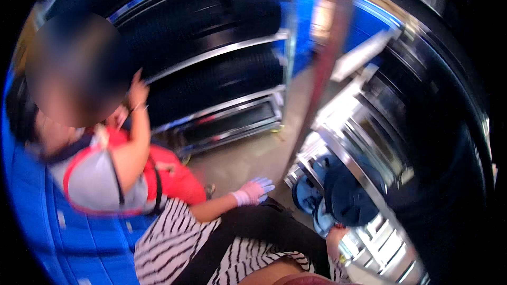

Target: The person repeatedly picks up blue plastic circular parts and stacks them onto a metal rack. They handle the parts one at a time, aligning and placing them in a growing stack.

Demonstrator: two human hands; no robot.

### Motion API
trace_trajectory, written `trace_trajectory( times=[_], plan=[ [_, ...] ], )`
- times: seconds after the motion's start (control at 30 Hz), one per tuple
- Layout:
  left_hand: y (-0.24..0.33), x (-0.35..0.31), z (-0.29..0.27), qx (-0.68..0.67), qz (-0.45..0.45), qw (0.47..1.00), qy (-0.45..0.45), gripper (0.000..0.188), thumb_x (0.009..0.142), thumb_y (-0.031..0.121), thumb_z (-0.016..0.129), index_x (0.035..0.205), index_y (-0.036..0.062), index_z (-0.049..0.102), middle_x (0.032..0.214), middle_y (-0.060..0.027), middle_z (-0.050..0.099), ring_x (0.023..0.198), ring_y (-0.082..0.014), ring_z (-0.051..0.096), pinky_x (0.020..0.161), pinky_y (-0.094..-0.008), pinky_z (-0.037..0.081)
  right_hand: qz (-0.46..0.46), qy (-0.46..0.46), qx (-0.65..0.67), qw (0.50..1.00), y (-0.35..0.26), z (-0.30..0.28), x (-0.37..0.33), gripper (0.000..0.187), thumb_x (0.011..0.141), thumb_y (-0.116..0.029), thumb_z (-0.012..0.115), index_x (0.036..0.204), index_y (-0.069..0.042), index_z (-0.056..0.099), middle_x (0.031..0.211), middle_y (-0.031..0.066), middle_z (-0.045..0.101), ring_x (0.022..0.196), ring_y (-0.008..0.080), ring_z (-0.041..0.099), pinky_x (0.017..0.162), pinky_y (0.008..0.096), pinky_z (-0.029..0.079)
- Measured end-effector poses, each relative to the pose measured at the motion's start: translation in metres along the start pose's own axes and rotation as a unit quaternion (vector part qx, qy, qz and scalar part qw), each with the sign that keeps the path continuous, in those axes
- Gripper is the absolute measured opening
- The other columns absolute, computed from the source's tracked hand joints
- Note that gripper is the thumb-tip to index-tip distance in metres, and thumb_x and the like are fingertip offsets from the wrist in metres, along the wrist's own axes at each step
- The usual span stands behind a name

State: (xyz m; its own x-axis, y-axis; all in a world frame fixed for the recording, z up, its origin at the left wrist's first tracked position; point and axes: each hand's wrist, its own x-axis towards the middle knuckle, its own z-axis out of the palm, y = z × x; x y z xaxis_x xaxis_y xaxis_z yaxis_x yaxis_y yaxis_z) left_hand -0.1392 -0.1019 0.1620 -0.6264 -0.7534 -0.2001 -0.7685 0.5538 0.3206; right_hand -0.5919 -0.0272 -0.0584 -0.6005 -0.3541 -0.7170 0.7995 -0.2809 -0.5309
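1. My left hand (pixel 256 190), in a pale glove, was spread with its fingers straight out; I saw nothing in its grasp. It hung before my apron (pixel 264 227), perhaps so as to stay clear of the metalwork.
2. My right hand (pixel 336 238) was low, just beside some dark blue round objects (pixel 351 192). Blur and overlap hid its fingers, so I cannot tell how far they were closed, or whether they held anything.
3. Those round objects sat close together at the bright metal frame (pixel 343 150), to my right. One bar crossed in front of them, which probably helped keep them in place.
4. Across the floor, a rack (pixel 222 53) bore big black cylindrical things (pixel 206 16) on their sides, its rails seemingly there to support them in tiers.
5. At my left, a co-worker (pixel 100 179) had a hand raised near that rack, perhaps to point.
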Motion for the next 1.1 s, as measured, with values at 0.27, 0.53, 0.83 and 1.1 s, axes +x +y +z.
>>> trace_trajectory(
  times=[0.27,0.53,0.83,1.1],
  plan=[
    [-0.063,0.037,0.077,0.026,0.079,0.996,-0.04,0.059,0.079,0.03,0.067,0.133,0.0113,0.05,0.139,-0.0196,0.046,0.127,-0.0408,0.044,0.107,-0.0473,0.038,-0.029,0.129,0.033,0.991,-0.011,0.018,-0.014,0.034,0.098,-0.045,0.049,0.107,-0.012,0.05,0.077,0.0066,0.05,0.048,0.0171,0.042,0.04,0.0308,0.037],
    [-0.065,0.085,0.076,0.041,0.188,0.976,-0.104,0.064,0.08,0.034,0.069,0.135,0.0091,0.048,0.136,-0.0205,0.046,0.124,-0.0405,0.046,0.105,-0.0484,0.038,-0.116,0.155,-0.025,0.981,-0.044,-0.003,-0.092,0.031,0.097,-0.041,0.052,0.106,-0.011,0.051,0.083,0.0059,0.057,0.056,0.0155,0.051,0.043,0.0285,0.044],
    [-0.015,0.131,0.037,0.026,0.315,0.943,-0.099,0.064,0.08,0.024,0.067,0.139,0.0108,0.044,0.14,-0.0205,0.046,0.127,-0.0396,0.046,0.108,-0.0477,0.036,-0.597,0.139,-0.148,0.776,-0.183,0.08,-0.251,0.03,0.097,-0.013,0.054,0.125,-0.004,0.05,0.124,0.0102,0.054,0.112,0.0189,0.052,0.093,0.0314,0.042],
    [0.189,0.13,-0.169,-0.172,0.511,0.822,0.184,0.055,0.08,0.003,0.056,0.134,-0.0058,0.046,0.131,-0.0269,0.053,0.119,-0.0427,0.054,0.104,-0.048,0.041,-0.759,0.196,-0.139,0.605,-0.305,0.174,-0.259,0.07,0.1,-0.047,0.04,0.152,-0.004,0.021,0.159,0.0227,0.012,0.148,0.0382,0.008,0.118,0.0473,0.008]
  ],
)
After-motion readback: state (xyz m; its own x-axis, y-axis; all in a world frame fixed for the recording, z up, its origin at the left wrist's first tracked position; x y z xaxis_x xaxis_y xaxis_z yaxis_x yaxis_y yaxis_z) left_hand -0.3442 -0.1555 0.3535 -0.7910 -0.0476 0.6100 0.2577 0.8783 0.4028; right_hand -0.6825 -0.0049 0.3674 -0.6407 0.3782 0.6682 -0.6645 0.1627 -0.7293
